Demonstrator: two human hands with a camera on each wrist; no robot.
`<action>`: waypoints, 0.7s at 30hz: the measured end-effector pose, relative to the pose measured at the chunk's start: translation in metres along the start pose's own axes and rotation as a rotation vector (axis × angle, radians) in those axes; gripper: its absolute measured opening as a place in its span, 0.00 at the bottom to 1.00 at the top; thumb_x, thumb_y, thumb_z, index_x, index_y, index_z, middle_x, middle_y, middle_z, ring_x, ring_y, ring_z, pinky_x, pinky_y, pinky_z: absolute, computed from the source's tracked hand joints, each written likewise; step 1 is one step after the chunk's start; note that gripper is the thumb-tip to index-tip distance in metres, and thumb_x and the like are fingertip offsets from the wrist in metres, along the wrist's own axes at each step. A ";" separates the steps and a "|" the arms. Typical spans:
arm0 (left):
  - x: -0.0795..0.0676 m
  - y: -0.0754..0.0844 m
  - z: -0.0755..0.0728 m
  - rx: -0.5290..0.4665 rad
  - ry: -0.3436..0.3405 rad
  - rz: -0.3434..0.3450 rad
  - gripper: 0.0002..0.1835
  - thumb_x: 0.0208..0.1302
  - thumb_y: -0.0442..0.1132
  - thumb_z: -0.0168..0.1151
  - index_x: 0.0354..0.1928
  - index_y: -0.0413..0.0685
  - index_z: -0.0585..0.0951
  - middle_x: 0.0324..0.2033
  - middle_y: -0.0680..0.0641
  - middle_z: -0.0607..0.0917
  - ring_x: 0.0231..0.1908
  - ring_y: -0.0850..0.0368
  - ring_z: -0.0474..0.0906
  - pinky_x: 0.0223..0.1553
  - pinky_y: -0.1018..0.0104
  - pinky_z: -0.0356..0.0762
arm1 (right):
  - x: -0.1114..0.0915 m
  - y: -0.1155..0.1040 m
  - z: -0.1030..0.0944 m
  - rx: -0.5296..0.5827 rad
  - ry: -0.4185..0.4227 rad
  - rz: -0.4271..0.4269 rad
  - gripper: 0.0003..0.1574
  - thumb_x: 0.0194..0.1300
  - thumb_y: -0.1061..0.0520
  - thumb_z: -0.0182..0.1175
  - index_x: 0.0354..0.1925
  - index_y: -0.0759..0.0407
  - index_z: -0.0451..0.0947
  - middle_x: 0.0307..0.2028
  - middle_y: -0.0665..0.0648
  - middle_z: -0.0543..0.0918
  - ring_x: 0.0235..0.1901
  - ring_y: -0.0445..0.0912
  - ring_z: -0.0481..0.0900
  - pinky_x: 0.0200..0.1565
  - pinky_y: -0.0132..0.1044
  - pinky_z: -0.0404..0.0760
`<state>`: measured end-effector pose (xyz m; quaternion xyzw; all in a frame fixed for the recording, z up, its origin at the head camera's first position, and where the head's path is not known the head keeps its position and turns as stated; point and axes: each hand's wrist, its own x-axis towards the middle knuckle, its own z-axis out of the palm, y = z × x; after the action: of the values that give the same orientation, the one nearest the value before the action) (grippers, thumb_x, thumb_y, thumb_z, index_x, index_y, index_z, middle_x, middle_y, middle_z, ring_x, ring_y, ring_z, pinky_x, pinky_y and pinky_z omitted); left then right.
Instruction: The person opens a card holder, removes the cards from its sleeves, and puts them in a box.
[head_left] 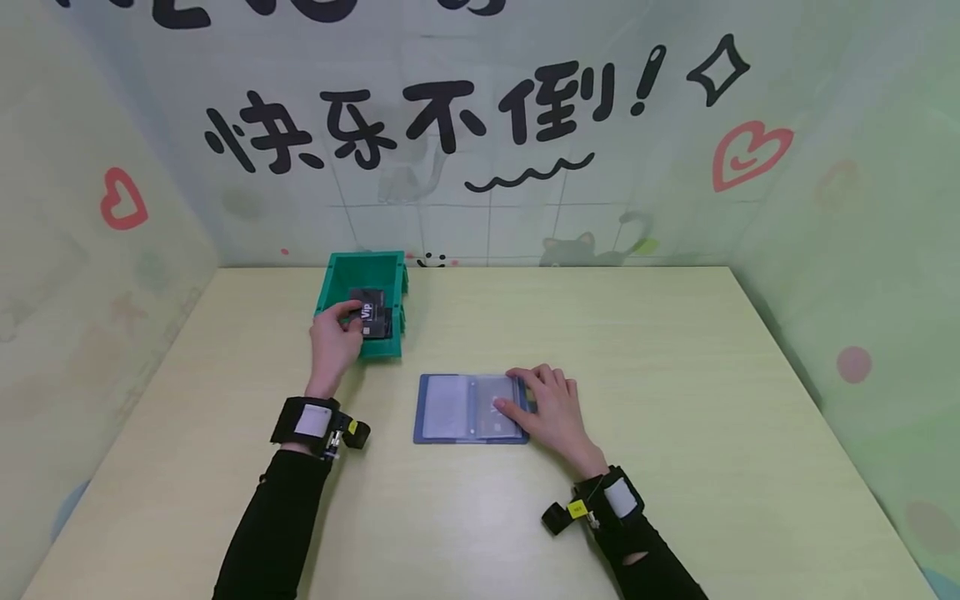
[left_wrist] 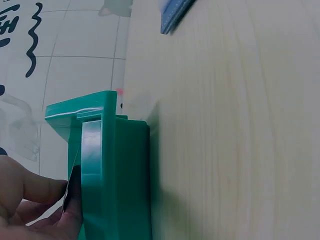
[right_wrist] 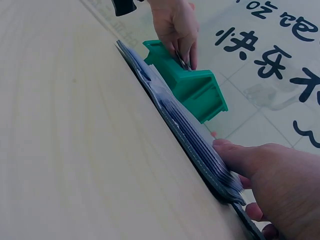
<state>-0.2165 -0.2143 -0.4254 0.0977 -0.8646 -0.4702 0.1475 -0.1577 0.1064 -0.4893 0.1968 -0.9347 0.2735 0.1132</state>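
Two black sleeves (head_left: 273,525) reach in from the near side, each ending in a dark wrist strap (head_left: 307,421) with a small black camera (head_left: 357,434) mounted on it. Beyond them, on the pale, wood-grained tabletop (head_left: 712,400), the blue card album (head_left: 471,408) lies spread flat, a little left of the right hand (head_left: 551,414). Its pages are clear, glossy plastic sleeves, stacked in thin layers over a darker cover with a stitched edge. The right hand's grip pinches the album's right edge, thumb on the sleeves and fingers curled round the side.

Farther off and to the left stands the green bin (head_left: 367,348), rectangular, of smooth, hard plastic with a thick rim. Several flat black cards (head_left: 372,312) lie in it, overlapping; one shows pale "Vip" lettering. The left hand (head_left: 333,343) comes over the bin's left side, its grip pinching a thin card between thumb and fingers.

Behind the tabletop hangs a pale printed backdrop (head_left: 450,225) with bold black characters and red hearts.
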 end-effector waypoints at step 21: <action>0.002 0.010 0.017 0.449 -0.173 0.095 0.12 0.62 0.27 0.49 0.39 0.29 0.81 0.31 0.33 0.80 0.29 0.42 0.73 0.25 0.54 0.70 | 0.000 0.000 0.000 -0.002 0.008 0.000 0.34 0.57 0.36 0.63 0.56 0.53 0.77 0.40 0.57 0.75 0.39 0.52 0.66 0.41 0.50 0.64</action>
<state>-0.2249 -0.1963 -0.4250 0.0467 -0.9604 -0.2657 0.0693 -0.1578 0.1061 -0.4894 0.1956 -0.9345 0.2733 0.1170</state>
